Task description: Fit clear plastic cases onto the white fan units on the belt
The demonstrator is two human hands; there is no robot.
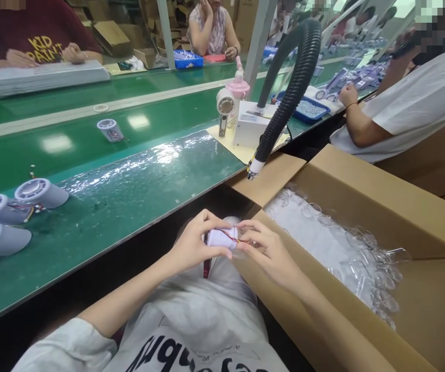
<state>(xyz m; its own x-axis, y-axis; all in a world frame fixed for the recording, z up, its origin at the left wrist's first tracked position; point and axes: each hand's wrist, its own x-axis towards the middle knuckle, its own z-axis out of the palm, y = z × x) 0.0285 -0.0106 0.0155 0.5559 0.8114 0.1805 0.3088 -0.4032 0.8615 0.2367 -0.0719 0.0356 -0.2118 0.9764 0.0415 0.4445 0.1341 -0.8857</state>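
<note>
Above my lap, a small lavender cylindrical fan housing (pixel 221 238) lies sideways between my two hands. Thin red, black and yellow wires run along its side toward the right. My left hand (pixel 189 242) wraps the left end, thumb below and fingers over the top. My right hand (pixel 272 252) pinches around the other end, where the wires come out. Something see-through shows by the right fingertips, but its shape is unclear. Similar housings (pixel 8 240) with wires stand on the green bench (pixel 129 206) to the left, and another housing (pixel 110 130) sits farther back on the conveyor.
An open cardboard box (pixel 362 186) at my right holds many clear plastic pieces (pixel 377 274). A black flexible hose (pixel 284 113) arches from a white machine (pixel 251 126) over the bench edge. Beside it stands a handheld fan (pixel 225 106). Co-workers sit opposite and at right.
</note>
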